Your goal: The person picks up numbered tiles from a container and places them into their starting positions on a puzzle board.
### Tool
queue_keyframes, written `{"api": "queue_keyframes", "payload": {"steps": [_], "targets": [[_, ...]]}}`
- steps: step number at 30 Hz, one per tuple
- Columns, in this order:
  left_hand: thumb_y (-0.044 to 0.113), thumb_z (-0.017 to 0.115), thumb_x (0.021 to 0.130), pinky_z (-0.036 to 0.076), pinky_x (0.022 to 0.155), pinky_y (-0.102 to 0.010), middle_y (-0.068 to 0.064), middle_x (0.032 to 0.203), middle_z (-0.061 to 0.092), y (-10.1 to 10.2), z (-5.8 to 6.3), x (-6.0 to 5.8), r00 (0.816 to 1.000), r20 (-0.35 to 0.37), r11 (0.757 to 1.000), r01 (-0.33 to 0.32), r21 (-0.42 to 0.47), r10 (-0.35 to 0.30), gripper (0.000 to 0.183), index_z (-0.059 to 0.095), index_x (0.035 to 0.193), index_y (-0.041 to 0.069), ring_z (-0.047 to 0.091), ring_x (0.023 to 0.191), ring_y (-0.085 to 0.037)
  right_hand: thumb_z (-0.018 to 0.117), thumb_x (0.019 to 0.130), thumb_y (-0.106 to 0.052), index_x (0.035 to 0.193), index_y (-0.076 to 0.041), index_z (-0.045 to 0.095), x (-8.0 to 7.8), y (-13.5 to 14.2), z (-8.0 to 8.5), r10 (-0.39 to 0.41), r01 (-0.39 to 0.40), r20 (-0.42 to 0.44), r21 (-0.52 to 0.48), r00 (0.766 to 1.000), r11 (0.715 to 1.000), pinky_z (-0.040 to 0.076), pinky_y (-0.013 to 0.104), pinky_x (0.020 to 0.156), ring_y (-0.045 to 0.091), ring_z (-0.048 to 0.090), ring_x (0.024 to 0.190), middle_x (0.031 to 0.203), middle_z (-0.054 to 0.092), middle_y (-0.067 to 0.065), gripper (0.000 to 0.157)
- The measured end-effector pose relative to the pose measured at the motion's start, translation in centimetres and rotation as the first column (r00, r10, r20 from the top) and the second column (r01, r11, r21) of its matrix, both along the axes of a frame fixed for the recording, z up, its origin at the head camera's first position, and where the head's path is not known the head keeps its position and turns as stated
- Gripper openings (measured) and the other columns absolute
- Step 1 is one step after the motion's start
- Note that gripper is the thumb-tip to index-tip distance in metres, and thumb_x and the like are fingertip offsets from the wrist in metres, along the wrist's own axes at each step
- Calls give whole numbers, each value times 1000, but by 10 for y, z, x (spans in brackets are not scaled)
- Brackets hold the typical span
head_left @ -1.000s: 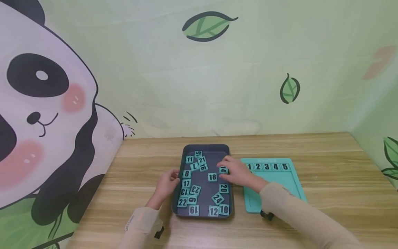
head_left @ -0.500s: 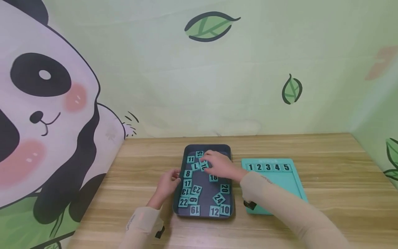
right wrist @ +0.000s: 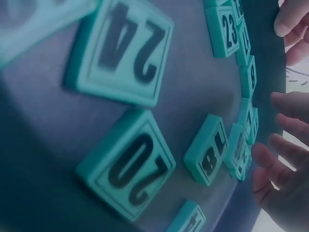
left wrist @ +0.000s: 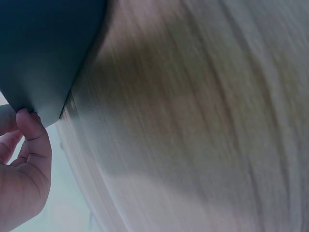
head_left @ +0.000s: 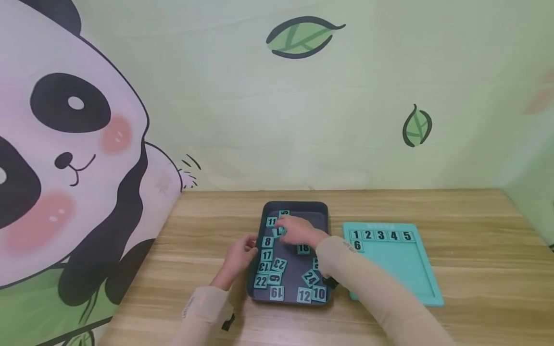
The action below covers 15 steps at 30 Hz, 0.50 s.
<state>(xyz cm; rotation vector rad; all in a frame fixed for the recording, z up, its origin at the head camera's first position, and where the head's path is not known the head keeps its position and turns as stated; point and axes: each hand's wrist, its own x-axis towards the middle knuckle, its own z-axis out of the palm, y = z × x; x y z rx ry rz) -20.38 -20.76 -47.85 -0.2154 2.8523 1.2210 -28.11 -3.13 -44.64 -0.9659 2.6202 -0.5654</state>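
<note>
My left hand [head_left: 238,254] grips the left rim of a dark, shallow tray [head_left: 309,207]. In the left wrist view, its thumb and fingers pinch the tray's wall [left wrist: 48,53]. Inside lie several teal number tiles, some turned sideways or upside down. Over the tray's back left part is my right hand [head_left: 298,230], its fingers loosely bent and spread around the 7 tile [head_left: 278,232]. It hides some neighbouring tiles. The right wrist view shows its fingertips [right wrist: 263,157] close to a cluster of tiles beyond the 18 tile [right wrist: 206,151].
To the tray's right lies a teal board [head_left: 402,269], with tiles 1 to 5 in its top row and the 6 tile [head_left: 357,245] below the 1. My right forearm crosses the board's left edge. A patterned backdrop [head_left: 225,96] stands behind the wooden table [head_left: 472,250].
My right hand has moved left across the tray, from the 14 tile at its right side to the 7 tile. The left hand keeps its hold on the rim.
</note>
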Motion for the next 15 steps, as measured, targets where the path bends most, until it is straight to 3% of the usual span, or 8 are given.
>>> {"api": "queue_keyframes", "payload": {"steps": [15], "targets": [[2, 53, 84, 52, 70, -33, -12, 95, 58, 4, 6, 4, 1000, -26, 1000, 9, -9, -9, 30, 55, 113, 5, 58, 86, -24, 61, 80, -23, 128, -17, 47, 0, -7, -13, -22, 15, 85, 82, 996, 997, 34, 42, 102, 27, 36, 126, 137, 38, 10, 49]]}}
